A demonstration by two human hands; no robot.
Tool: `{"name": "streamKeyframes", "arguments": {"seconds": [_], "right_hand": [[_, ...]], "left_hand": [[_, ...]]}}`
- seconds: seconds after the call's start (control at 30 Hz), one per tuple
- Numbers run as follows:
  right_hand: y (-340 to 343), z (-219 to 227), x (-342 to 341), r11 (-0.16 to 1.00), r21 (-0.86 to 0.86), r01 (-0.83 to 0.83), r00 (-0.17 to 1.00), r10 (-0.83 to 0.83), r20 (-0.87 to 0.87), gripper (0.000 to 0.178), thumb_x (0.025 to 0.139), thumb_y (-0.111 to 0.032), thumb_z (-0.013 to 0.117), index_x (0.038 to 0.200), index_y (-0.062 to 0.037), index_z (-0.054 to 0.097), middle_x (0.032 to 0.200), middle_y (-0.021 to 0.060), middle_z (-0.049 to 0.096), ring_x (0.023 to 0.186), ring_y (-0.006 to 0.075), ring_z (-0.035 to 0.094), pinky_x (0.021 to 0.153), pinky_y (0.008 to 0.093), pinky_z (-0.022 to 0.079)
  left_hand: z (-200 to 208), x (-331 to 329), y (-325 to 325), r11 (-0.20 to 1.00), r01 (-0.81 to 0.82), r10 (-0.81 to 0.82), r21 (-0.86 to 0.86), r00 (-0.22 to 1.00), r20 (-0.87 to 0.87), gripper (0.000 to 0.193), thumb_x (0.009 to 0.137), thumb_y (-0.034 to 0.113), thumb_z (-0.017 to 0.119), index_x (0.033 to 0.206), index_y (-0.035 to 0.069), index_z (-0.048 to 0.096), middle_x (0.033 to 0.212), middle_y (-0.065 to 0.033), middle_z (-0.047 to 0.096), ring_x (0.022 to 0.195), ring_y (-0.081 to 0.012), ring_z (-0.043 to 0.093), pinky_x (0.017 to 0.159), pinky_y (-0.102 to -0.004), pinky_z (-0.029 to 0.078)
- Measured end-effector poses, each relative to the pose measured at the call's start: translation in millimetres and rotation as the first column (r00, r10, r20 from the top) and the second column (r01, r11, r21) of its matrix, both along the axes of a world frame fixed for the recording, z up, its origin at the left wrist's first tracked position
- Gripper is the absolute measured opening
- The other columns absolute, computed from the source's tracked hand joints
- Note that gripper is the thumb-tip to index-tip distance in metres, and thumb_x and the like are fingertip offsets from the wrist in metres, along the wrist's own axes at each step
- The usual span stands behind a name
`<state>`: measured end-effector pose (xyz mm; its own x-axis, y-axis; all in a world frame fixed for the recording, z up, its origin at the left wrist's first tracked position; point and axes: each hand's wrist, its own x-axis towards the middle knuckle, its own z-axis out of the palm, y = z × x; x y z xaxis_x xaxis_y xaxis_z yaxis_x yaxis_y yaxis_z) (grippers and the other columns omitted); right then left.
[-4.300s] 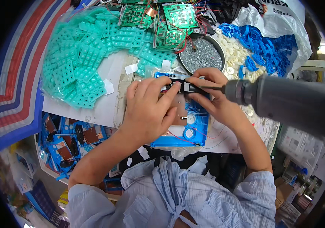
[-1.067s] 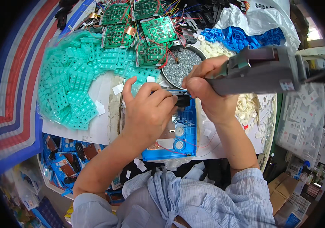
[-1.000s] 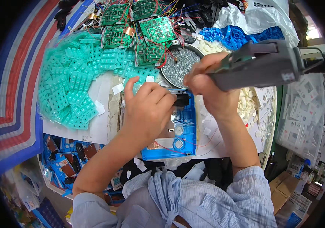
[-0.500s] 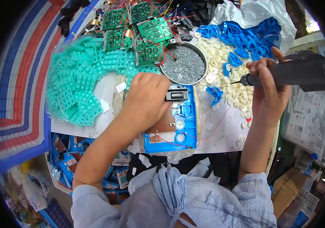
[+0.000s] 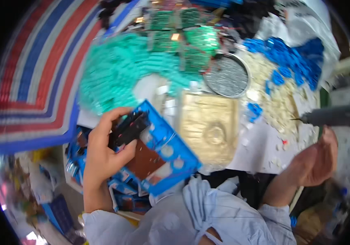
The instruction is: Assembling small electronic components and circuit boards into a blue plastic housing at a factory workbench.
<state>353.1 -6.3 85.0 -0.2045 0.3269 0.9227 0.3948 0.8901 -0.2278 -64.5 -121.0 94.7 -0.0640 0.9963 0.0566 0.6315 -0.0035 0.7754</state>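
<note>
My left hand (image 5: 107,147) grips a blue plastic housing (image 5: 173,153) by its black block (image 5: 131,128), thumb and fingers on either side. The housing is tilted and raised off the table, with a brown circuit board (image 5: 144,161) and thin wires inside it. At the right, my right hand (image 5: 320,159) is blurred, just below a dark grey electric screwdriver (image 5: 334,115); its fingers are smeared, and I cannot tell whether they touch the tool. A tan moulded fixture (image 5: 209,130) lies uncovered on the table, right of the housing.
Behind the fixture stands a round pan of small metal screws (image 5: 227,77). Turquoise button pads (image 5: 113,69) are heaped left, green circuit boards (image 5: 199,38) at the back. Cream discs (image 5: 275,98) and blue plastic parts (image 5: 285,55) lie right. More blue housings (image 5: 130,200) sit below the table edge.
My left hand has lifted the blue housing out of the tan fixture and brought it left and nearer, turning it. My right hand has dropped below the screwdriver it held. The view has shifted.
</note>
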Motion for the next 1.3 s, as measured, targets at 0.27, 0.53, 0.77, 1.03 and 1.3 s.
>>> {"name": "streamKeyframes", "arguments": {"seconds": [0.27,0.53,0.77,1.03,1.3], "right_hand": [[-8,-23,15,0.935,-0.348,-0.063,0.998,0.057,-0.028,0.031,0.096,0.009,0.045,0.123,0.0105,0.057,0.085,0.0192,0.059,0.073,0.0209,0.049,0.064,0.0325,0.039],[2,-20,-27,0.869,-0.431,-0.241,0.970,0.219,-0.102,0.029,0.092,0.013,0.047,0.118,0.0095,0.060,0.081,0.0159,0.059,0.071,0.0204,0.049,0.064,0.0320,0.039],[0,5,-7,0.954,-0.233,-0.188,0.982,0.189,-0.020,0.022,0.092,0.011,0.053,0.110,0.0057,0.062,0.072,0.0112,0.058,0.060,0.0181,0.051,0.055,0.0300,0.038],[109,11,105,0.750,-0.660,0.048,0.781,-0.440,-0.443,0.021,0.099,-0.011,0.059,0.118,-0.0024,0.064,0.081,0.0018,0.061,0.071,0.0087,0.056,0.059,0.0219,0.042],[262,-46,86,0.642,-0.465,0.610,0.774,-0.357,0.523,0.031,0.089,-0.027,0.070,0.111,-0.0060,0.074,0.099,0.0130,0.075,0.089,0.0253,0.072,0.081,0.0357,0.055]], "left_hand": [[-83,-186,-221,0.485,-0.294,0.535,-0.823,0.844,0.014,0.051,0.085,0.013,0.069,0.134,0.003,0.061,0.093,-0.0049,0.068,0.079,-0.0118,0.061,0.068,-0.0283,0.050],[-232,-327,-446,-0.037,-0.971,0.902,-0.236,-0.135,0.411,0.030,0.092,0.019,0.067,0.119,0.007,0.064,0.098,-0.0068,0.064,0.079,-0.0201,0.062,0.070,-0.0326,0.051],[-251,-330,-391,0.125,-0.970,0.899,-0.209,0.199,-0.389,0.052,0.095,0.038,0.062,0.133,0.003,0.055,0.127,-0.0174,0.061,0.118,-0.0349,0.056,0.099,-0.0506,0.046],[-106,-47,-114,0.762,-0.349,0.622,0.545,0.631,-0.465,0.037,0.093,0.010,0.063,0.123,-0.003,0.046,0.144,-0.0255,0.036,0.133,-0.0399,0.039,0.113,-0.0513,0.030],[-65,82,4,0.904,0.234,-0.171,0.357,0.965,-0.201,0.040,0.072,0.000,0.066,0.110,0.004,0.053,0.123,-0.0211,0.051,0.112,-0.0380,0.051,0.099,-0.0474,0.041]]}}
